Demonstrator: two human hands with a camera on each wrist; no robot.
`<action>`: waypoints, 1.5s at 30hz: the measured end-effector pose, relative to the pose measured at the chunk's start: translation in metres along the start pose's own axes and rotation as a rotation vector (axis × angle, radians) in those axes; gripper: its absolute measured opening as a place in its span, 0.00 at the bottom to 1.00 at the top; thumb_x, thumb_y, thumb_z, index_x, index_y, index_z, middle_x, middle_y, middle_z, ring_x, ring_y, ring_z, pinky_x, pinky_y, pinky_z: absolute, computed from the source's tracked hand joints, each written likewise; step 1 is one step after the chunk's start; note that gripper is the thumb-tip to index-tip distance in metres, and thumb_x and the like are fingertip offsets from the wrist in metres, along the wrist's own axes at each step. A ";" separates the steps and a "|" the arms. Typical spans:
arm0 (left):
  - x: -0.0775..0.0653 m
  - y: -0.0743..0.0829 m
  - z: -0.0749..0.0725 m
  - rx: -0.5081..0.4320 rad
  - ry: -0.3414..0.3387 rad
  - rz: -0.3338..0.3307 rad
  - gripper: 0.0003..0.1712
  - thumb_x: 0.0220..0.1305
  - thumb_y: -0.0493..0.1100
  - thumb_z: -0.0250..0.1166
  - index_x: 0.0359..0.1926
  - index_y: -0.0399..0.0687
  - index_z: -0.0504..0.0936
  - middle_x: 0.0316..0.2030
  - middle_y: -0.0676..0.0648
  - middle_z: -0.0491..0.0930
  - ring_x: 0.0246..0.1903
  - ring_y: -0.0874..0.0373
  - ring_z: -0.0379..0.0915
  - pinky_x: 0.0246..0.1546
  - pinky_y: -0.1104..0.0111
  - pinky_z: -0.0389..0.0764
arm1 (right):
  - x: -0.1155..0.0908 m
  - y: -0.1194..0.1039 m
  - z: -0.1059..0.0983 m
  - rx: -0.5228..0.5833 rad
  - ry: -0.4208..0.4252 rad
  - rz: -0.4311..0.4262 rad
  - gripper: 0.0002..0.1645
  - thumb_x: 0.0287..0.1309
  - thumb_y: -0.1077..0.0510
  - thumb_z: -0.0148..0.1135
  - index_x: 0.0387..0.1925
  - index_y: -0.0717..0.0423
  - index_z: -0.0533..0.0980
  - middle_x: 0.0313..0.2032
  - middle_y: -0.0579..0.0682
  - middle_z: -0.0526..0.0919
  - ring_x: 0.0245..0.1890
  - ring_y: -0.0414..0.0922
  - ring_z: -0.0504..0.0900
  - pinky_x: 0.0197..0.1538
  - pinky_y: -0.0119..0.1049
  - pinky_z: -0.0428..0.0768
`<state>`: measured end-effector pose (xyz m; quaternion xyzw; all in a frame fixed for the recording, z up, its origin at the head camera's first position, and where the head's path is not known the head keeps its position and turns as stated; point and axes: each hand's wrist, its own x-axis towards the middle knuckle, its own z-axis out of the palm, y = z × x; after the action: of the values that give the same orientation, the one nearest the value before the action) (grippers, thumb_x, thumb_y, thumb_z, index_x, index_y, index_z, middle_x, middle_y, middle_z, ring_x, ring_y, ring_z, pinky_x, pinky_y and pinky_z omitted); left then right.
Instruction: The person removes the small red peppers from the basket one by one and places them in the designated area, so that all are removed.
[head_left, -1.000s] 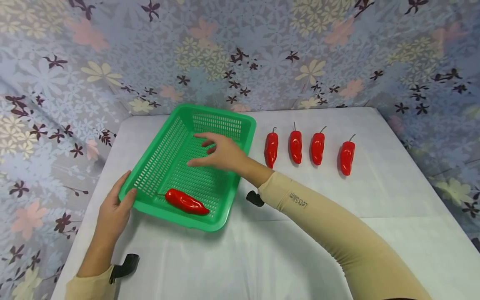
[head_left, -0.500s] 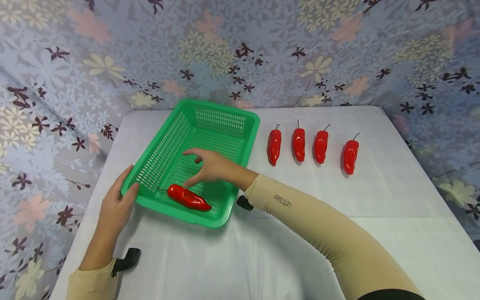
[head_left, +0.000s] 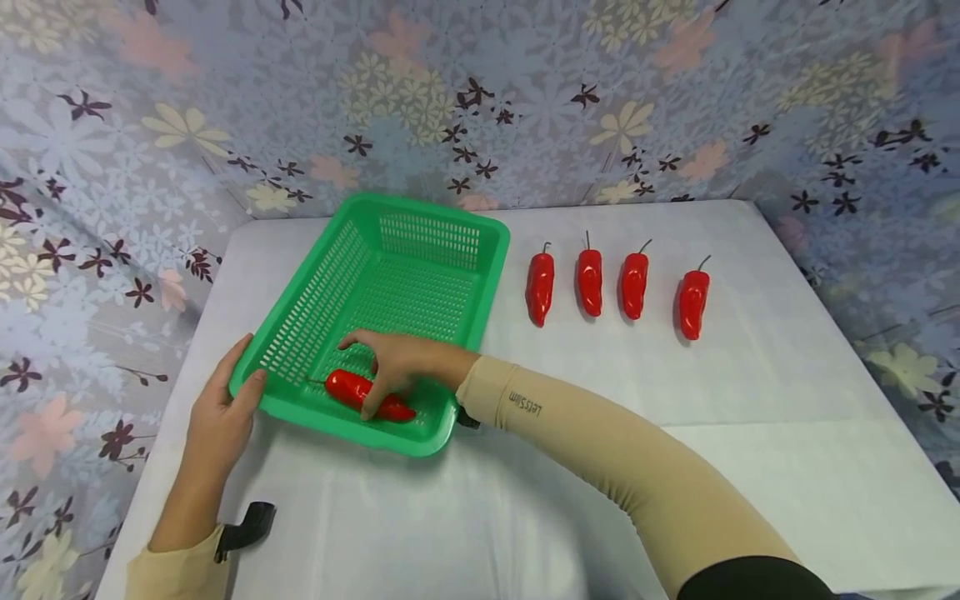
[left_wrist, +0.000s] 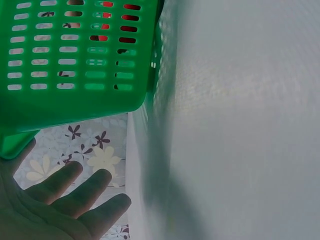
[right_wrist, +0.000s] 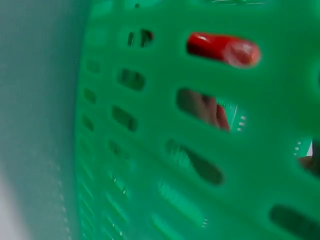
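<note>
The green plastic basket (head_left: 497,267) stands on the white tabletop, one long red pepper (head_left: 347,388) lying near its front wall. My left hand (head_left: 220,417) holds the basket's front left corner, thumb on the front side; in the left wrist view several fingers of this hand (left_wrist: 65,205) spread below the green wall (left_wrist: 75,110). Inside the basket, my right hand (head_left: 401,360) reaches over the pepper. Its thumb crosses the pepper's middle, while the index finger stands apart from it, bent. Through the slots in the right wrist view, the red pepper (right_wrist: 220,49) shows partly.
Several more red peppers lie in a row right of the basket, stems pointing back, including a leftmost pepper (head_left: 541,288) and a rightmost pepper (head_left: 693,305). Floral cloth (head_left: 540,117) hangs behind the table. A black wrist mount (head_left: 247,529) sits at my left sleeve.
My right hand has come forward and down from the basket's middle to the pepper inside, thumb now across it. The left hand keeps its place at the corner.
</note>
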<state>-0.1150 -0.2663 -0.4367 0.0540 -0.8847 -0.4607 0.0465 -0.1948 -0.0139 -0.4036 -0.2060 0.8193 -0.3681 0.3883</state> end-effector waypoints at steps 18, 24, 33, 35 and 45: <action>0.004 0.005 0.007 -0.010 -0.014 0.016 0.33 0.78 0.53 0.51 0.79 0.61 0.56 0.73 0.37 0.60 0.66 0.38 0.60 0.62 0.38 0.61 | -0.002 0.003 -0.005 0.197 -0.075 0.054 0.60 0.42 0.73 0.80 0.73 0.39 0.62 0.43 0.54 0.81 0.42 0.45 0.81 0.37 0.42 0.85; 0.004 0.005 0.009 0.002 -0.021 0.012 0.33 0.78 0.53 0.51 0.79 0.60 0.56 0.73 0.37 0.60 0.67 0.38 0.59 0.62 0.37 0.61 | -0.012 0.003 -0.016 0.222 -0.039 -0.007 0.57 0.46 0.72 0.77 0.74 0.42 0.62 0.40 0.56 0.83 0.36 0.46 0.82 0.35 0.39 0.84; 0.000 0.006 0.005 0.035 -0.011 0.016 0.34 0.78 0.54 0.51 0.80 0.58 0.56 0.73 0.36 0.59 0.68 0.35 0.57 0.61 0.35 0.59 | -0.036 -0.014 -0.040 0.305 0.071 -0.112 0.53 0.48 0.71 0.77 0.72 0.36 0.66 0.46 0.57 0.79 0.41 0.52 0.84 0.38 0.43 0.85; 0.000 0.005 0.005 0.029 -0.013 0.022 0.34 0.78 0.53 0.51 0.80 0.57 0.56 0.74 0.36 0.59 0.68 0.35 0.57 0.62 0.35 0.59 | -0.040 -0.016 -0.043 0.313 0.078 -0.118 0.53 0.49 0.71 0.77 0.72 0.36 0.67 0.46 0.57 0.79 0.41 0.52 0.85 0.39 0.44 0.85; -0.005 0.001 0.001 0.018 0.003 -0.006 0.34 0.78 0.53 0.50 0.80 0.59 0.56 0.74 0.37 0.58 0.67 0.35 0.58 0.61 0.35 0.59 | -0.068 0.008 -0.069 0.410 0.156 -0.126 0.50 0.50 0.68 0.77 0.71 0.37 0.67 0.49 0.60 0.77 0.45 0.55 0.83 0.41 0.48 0.85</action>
<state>-0.1100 -0.2640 -0.4367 0.0578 -0.8887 -0.4526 0.0461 -0.2082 0.0641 -0.3475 -0.1444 0.7403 -0.5654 0.3338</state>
